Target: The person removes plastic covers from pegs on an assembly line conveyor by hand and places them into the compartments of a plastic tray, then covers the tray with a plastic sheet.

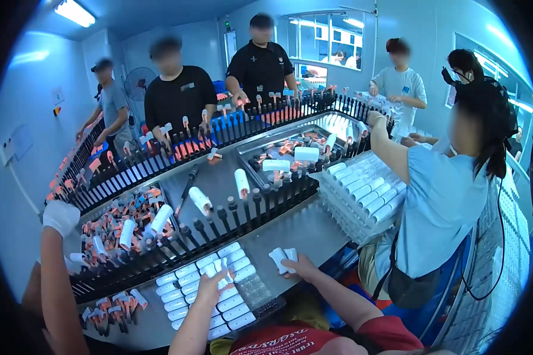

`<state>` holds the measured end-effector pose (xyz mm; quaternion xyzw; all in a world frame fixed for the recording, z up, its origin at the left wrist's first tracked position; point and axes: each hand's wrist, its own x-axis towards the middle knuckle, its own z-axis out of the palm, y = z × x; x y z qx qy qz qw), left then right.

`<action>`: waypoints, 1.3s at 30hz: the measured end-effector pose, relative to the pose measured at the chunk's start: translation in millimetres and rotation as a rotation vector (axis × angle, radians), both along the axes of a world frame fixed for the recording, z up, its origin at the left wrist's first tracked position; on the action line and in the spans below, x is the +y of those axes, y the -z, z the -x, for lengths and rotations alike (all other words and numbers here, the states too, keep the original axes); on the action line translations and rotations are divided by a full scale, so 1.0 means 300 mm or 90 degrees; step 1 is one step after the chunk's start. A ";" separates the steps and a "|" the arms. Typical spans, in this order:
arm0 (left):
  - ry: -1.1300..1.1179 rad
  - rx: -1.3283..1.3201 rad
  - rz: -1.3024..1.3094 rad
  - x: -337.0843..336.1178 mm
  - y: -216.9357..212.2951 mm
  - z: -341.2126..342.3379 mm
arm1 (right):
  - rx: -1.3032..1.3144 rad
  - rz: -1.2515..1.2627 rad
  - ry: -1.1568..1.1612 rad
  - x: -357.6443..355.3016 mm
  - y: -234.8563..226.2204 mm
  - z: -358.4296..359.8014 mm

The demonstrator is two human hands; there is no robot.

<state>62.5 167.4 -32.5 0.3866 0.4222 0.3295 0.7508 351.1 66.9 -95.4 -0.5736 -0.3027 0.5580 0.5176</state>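
At about seven o'clock the left hand (210, 283) rests fingers spread on the tray (260, 296) of white tubes (231, 303), pinching one tube's end; the rows run long-axis from eight toward two o'clock. Just to its three o'clock side, apart from the tray, the right hand (299, 266) on the steel surface (305, 228) is curled around two white tubes (283, 259), which point toward eleven o'clock

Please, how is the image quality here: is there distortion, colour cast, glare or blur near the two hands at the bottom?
Head view: strong fisheye bends the black peg rack and darkens the corners; blue cast everywhere; ceiling lamp blown out; metal table shows soft glare; left hand on the tray of white tubes and right hand holding white tubes are slightly soft.
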 end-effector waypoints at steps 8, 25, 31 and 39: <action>0.028 -0.010 -0.066 -0.019 -0.006 0.004 | -0.036 0.014 -0.007 0.007 0.000 0.008; 0.056 -0.012 -0.135 -0.004 0.053 0.024 | 0.021 0.026 0.004 0.025 -0.003 0.012; 0.059 0.005 -0.126 -0.006 0.042 0.020 | -0.057 -0.016 0.002 0.077 0.029 -0.011; 0.068 -0.005 -0.128 -0.004 0.034 0.012 | -0.065 -0.025 0.027 0.075 0.012 -0.006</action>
